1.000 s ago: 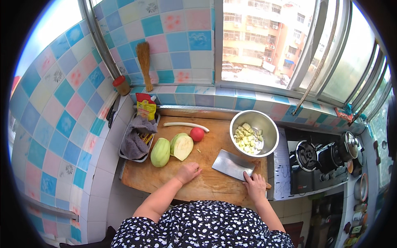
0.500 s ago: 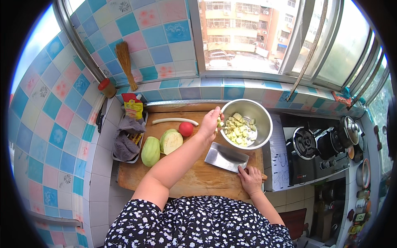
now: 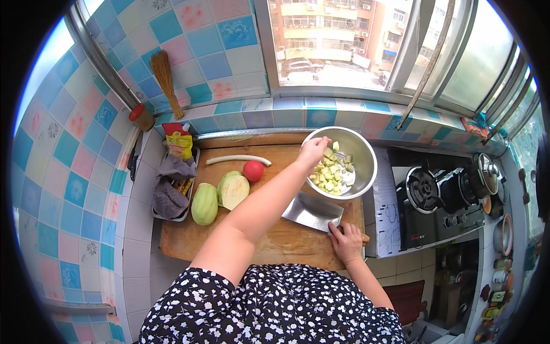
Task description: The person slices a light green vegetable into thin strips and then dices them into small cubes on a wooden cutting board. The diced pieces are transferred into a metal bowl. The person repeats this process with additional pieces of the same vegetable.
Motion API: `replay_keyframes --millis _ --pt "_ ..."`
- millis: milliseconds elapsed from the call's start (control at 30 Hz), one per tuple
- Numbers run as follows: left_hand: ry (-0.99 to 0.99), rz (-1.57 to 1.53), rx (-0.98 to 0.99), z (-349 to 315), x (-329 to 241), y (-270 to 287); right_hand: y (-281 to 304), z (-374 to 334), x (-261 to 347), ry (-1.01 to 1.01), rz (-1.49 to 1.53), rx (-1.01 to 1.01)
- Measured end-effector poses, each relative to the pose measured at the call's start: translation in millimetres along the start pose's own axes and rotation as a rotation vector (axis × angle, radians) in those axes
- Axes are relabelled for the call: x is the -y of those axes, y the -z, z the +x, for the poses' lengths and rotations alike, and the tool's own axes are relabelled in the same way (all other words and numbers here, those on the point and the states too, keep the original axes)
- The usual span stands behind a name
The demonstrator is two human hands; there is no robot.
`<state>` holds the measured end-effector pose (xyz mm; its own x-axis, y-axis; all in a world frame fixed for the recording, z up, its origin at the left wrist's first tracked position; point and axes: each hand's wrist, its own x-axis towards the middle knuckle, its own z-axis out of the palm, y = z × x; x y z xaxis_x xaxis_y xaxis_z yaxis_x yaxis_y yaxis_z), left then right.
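Note:
My left hand (image 3: 314, 153) is over the left rim of a steel pot (image 3: 367, 178), its fingers curled together; whatever is inside them is hidden. Pale green eggplant cubes (image 3: 328, 178) lie in the pot, and one cube shows just past my fingertips. My right hand (image 3: 347, 243) holds a cleaver (image 3: 312, 212) by the handle end, fingers reaching onto the blade, which lies flat on the wooden cutting board (image 3: 281, 249). Left of my arm rest a whole peeled eggplant (image 3: 205, 204), a cut one (image 3: 234, 191) with its pale face up, a red tomato (image 3: 253, 170) and a white scallion stalk (image 3: 239, 159).
A tray (image 3: 184, 217) with a grey cloth (image 3: 172, 186) and a yellow pouch (image 3: 179, 145) borders the board's left. A black gas stove (image 3: 441, 221) stands to the right. Behind are a tiled ledge and window; a straw brush (image 3: 166, 86) leans at the wall.
My left hand has moved right, from beside the pot's rim to over it. The cubes seen in its fingers before no longer show there. My right hand stays on the cleaver.

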<state>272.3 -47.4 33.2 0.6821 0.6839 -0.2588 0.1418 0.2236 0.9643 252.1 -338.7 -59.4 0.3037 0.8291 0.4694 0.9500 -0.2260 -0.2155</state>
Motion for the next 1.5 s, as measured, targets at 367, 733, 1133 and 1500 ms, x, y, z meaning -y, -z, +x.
replay_keyframes --millis 367,733,1133,1500 --pt "-0.046 0.068 0.103 -28 -23 82 -3 0 1 -0.01 -0.03 0.045" --pt "-0.664 1.335 0.216 -50 92 164 -3 0 1 0.002 -0.032 0.072" --pt "-0.788 1.609 0.067 -156 129 196 -6 -2 0 -0.008 -0.007 0.048" --pt "-0.74 1.312 -0.177 -199 135 221 -5 -3 0 0.006 0.0 0.029"
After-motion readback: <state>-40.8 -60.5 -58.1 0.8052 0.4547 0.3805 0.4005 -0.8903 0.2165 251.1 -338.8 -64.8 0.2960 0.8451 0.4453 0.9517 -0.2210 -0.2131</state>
